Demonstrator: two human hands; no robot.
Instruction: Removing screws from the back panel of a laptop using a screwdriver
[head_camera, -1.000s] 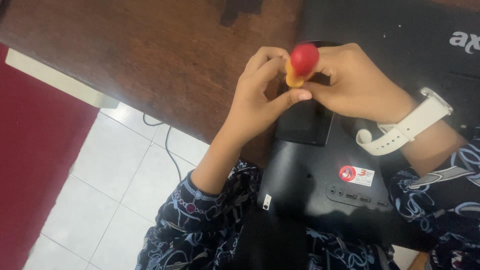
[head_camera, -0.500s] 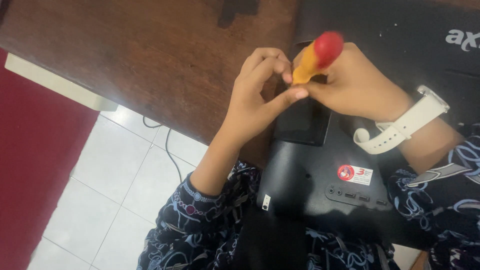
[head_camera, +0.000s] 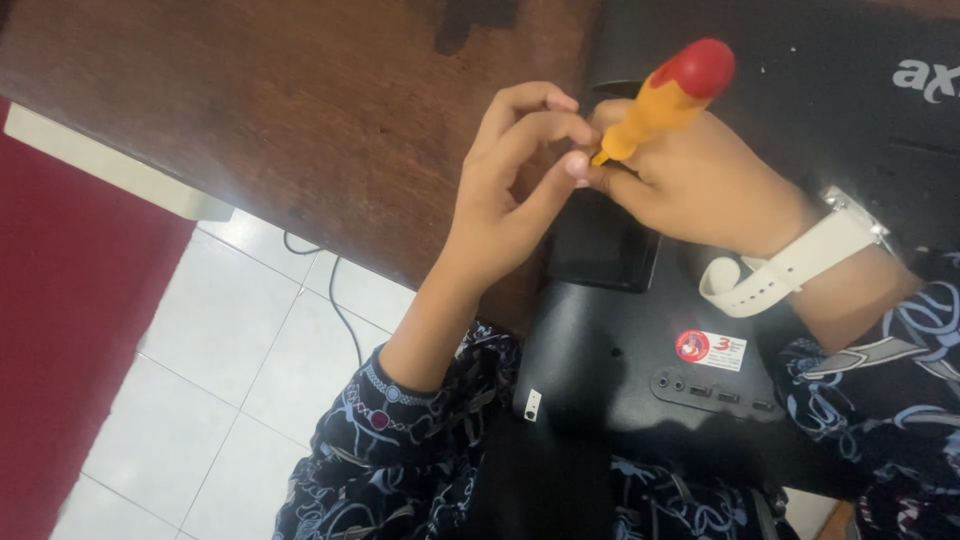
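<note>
Floor: at far left we see a red surface (head_camera: 60, 330) beside white tiles (head_camera: 230, 400), a dark cable (head_camera: 335, 300) trailing across them
Table: a brown wooden top (head_camera: 300, 110) fills the upper left
Left hand: our left hand (head_camera: 510, 190) curls loosely, index finger and thumb pinched near the tool's tip; whether they hold something small there we cannot tell
Screwdriver: the screwdriver (head_camera: 665, 95), yellow handle with a red cap, tilts up to the right over the black monitor back (head_camera: 620, 350)
Right hand: our right hand (head_camera: 700, 185), white watch strap (head_camera: 790, 265) at the wrist, is closed around the lower handle
Handling: we judge the tool light, stiff and smooth, best gripped on the thick yellow handle
</note>
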